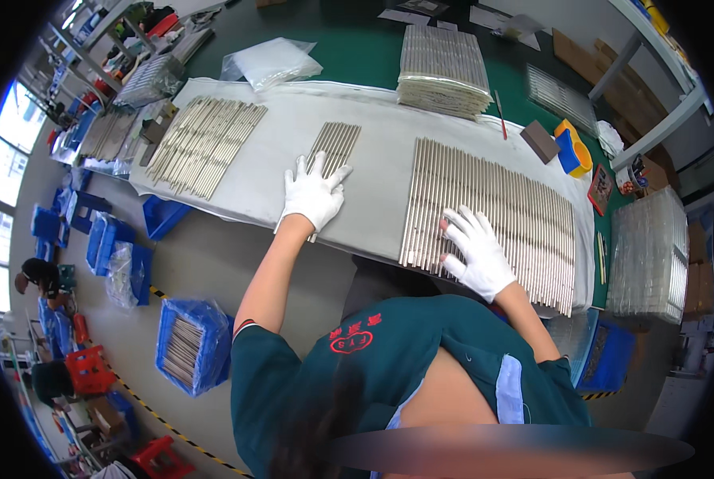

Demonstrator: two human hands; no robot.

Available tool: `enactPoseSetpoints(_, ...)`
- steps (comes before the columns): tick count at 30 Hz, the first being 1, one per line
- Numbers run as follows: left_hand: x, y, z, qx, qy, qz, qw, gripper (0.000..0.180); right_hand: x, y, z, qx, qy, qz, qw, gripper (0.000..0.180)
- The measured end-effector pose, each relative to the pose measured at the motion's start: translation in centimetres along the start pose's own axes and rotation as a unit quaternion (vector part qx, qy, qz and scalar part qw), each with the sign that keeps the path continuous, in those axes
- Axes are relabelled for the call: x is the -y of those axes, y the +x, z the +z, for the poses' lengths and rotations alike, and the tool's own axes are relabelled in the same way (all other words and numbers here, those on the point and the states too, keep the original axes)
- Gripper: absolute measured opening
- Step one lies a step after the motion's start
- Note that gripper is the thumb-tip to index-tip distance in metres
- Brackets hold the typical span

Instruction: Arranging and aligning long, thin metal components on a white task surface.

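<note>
My left hand [313, 191], in a white glove, lies with fingers spread on a small row of thin metal rods [339, 142] at the middle of the table. To the right, a wide row of similar rods [489, 188] lies side by side. My right hand [480, 251], also gloved, rests on the near part of that row with its fingers apart; some of its fingertips look bare. Neither hand grips a rod. Part of the small row is hidden under my left hand. Another group of rods [205, 148] lies less evenly at the left.
A white cloth [357, 100] covers the worktable. Behind are a tall stack of packed rods [443, 68] and a clear plastic bag [273, 62]. At right sit a brown block [539, 142], a yellow-and-blue tape dispenser [573, 150] and a red thin tool [501, 116]. A blue bin [189, 347] stands on the floor.
</note>
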State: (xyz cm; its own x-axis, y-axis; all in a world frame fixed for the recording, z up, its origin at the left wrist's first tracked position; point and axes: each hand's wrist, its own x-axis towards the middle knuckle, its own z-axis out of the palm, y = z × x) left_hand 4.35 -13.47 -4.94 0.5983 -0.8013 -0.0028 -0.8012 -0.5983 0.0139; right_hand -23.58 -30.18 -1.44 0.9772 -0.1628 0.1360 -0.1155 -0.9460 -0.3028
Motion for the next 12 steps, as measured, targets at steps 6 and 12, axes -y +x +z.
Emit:
enactPoseSetpoints(6,5.4,0.0,0.1,-0.022,0.015,0.031,0.999,0.048,-1.1,-1.8,0.3,0.008,0.023,0.036,0.999,0.052)
enactPoseSetpoints(12,6.7,2.4,-1.1,0.08,-0.041,0.058,0.994,0.046,0.3,3.7,-0.2,0.063,0.037,-0.06,0.995,0.057)
